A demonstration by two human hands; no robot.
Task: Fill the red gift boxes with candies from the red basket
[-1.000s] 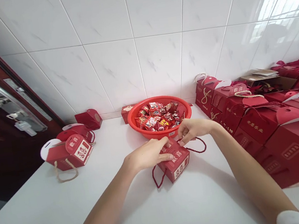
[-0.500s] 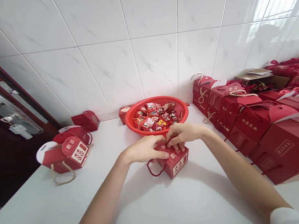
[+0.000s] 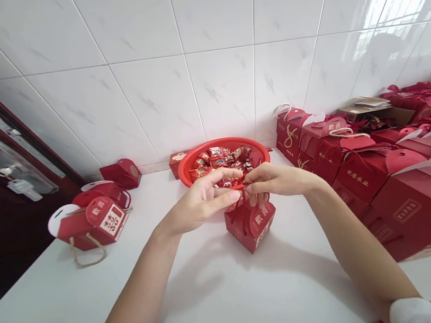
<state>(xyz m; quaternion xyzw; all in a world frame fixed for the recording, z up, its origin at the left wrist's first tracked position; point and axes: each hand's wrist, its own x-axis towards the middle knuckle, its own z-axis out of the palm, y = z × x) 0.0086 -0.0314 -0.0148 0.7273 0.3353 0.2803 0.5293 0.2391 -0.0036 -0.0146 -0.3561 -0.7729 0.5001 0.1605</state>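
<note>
A small red candy box [image 3: 245, 229] with pale lettering on its rounded flap is in front of me, its top flaps closed up. A dark red cord handle [image 3: 243, 198] rises from its top. My right hand [image 3: 278, 180] pinches the cord between thumb and fingers above the box. My left hand [image 3: 204, 198] is at the cord's left side, thumb tip close to it and index finger stretched apart above. Whether its other fingers touch the cord is hidden. Just behind the hands is a red plastic basket [image 3: 187, 171] of wrapped candies [image 3: 218, 155].
Red gift boxes [image 3: 91, 221] with rope handles stand at the left. Rows of larger red boxes [image 3: 411, 214] line the right side, with an open carton [image 3: 393, 114] among them. A tiled wall [image 3: 226, 96] closes the back; a door with keys [image 3: 22, 186] is at far left.
Both hands have risen from the box's top to the cord handle, which is now pulled upward instead of hanging at the left side. The box has turned slightly.
</note>
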